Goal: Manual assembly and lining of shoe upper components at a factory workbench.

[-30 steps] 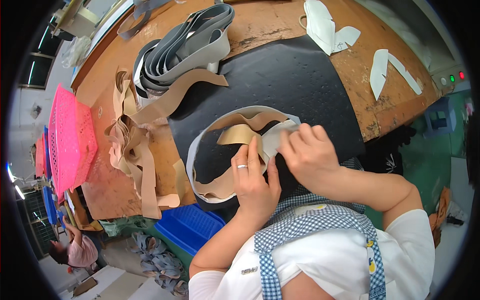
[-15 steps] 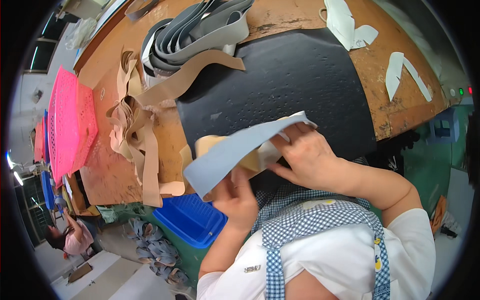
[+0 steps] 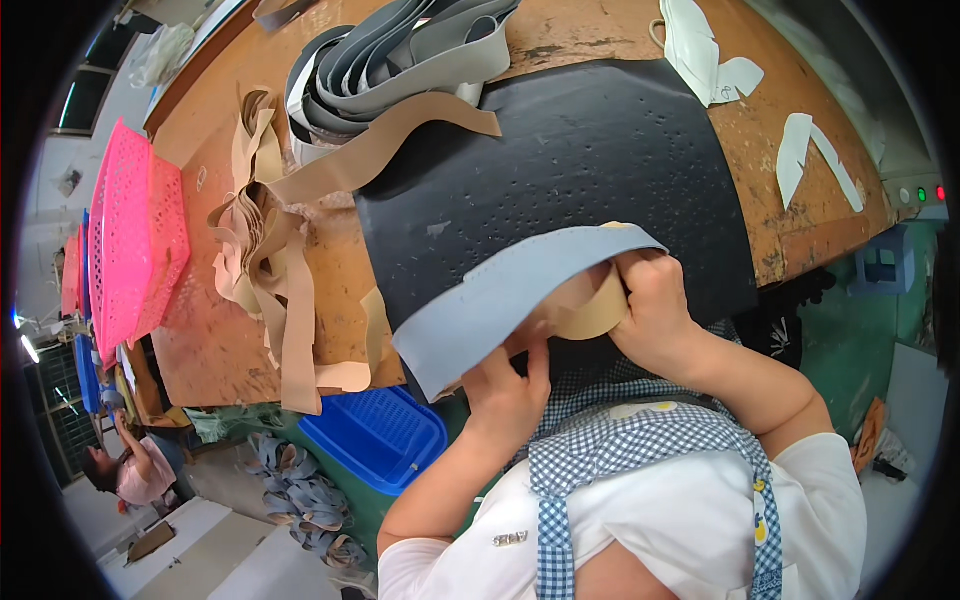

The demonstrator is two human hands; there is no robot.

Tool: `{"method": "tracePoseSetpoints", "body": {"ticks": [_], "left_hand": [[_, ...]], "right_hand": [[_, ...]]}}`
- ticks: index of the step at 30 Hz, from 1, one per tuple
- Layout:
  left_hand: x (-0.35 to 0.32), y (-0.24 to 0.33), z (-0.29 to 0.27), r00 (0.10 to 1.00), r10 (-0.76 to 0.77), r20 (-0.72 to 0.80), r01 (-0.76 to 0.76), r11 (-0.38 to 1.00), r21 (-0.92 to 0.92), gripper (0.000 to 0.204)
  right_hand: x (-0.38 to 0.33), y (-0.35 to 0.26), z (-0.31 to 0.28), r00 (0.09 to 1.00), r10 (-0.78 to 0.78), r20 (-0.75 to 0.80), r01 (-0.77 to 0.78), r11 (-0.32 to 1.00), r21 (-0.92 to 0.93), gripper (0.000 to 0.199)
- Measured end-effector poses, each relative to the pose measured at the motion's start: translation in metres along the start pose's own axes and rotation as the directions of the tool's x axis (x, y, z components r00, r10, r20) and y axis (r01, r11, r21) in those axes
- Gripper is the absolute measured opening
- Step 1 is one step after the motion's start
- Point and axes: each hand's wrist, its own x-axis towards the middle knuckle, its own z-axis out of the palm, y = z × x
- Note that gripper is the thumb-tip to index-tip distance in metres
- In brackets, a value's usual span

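A long light-blue strip (image 3: pixel 520 280), perhaps leather or fabric, arches between my hands above the near edge of a black mat (image 3: pixel 570 150). My left hand (image 3: pixel 508 400) pinches it from beneath, thumb and fingers partly hidden by the strip. At its other end my right hand (image 3: pixel 655 305) is closed, knuckles up, around the strip's edge. A yellowish-tan length (image 3: pixel 595 312) curls below the blue face next to my right fingers. Whether it is the strip's backing or a separate piece, I cannot tell.
Tan strips (image 3: pixel 265 240) lie heaped left of the mat, grey strips (image 3: pixel 410 70) behind it. White cut pieces (image 3: pixel 690 50) rest at the far right of the wooden table (image 3: pixel 230 350). Pink basket (image 3: pixel 140 240) at left; blue basket (image 3: pixel 380 435) and bundled strips (image 3: pixel 305 500) below. Another person (image 3: pixel 140 465) is farther off.
Both hands have shifted right with the blue strip. My right fingers have curled closed at its end, and the tan length below now shows as a rounded loop.
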Motion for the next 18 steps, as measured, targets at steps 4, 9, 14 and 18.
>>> {"method": "tracePoseSetpoints", "body": {"ticks": [4, 9, 14, 18], "left_hand": [[0.011, 0.001, 0.005, 0.970, 0.176, 0.167, -0.194, 0.976, 0.101, 0.033], [0.011, 0.000, 0.004, 0.975, 0.159, 0.156, -0.180, 0.975, 0.128, 0.033], [0.025, 0.006, 0.000, 0.986, 0.079, 0.145, -0.092, 0.993, 0.081, 0.041], [0.038, 0.008, 0.003, 0.979, -0.009, 0.203, 0.031, 0.994, -0.102, 0.036]], "right_hand": [[0.003, 0.000, 0.000, 0.999, -0.022, -0.027, 0.023, 0.999, 0.033, 0.020], [0.005, -0.004, -0.001, 0.992, -0.118, 0.044, 0.121, 0.990, -0.079, 0.023], [0.003, -0.002, 0.016, 0.946, -0.321, 0.050, 0.320, 0.947, 0.022, 0.022], [-0.003, 0.003, 0.015, 0.978, -0.206, 0.039, 0.203, 0.977, 0.070, 0.024]]}}
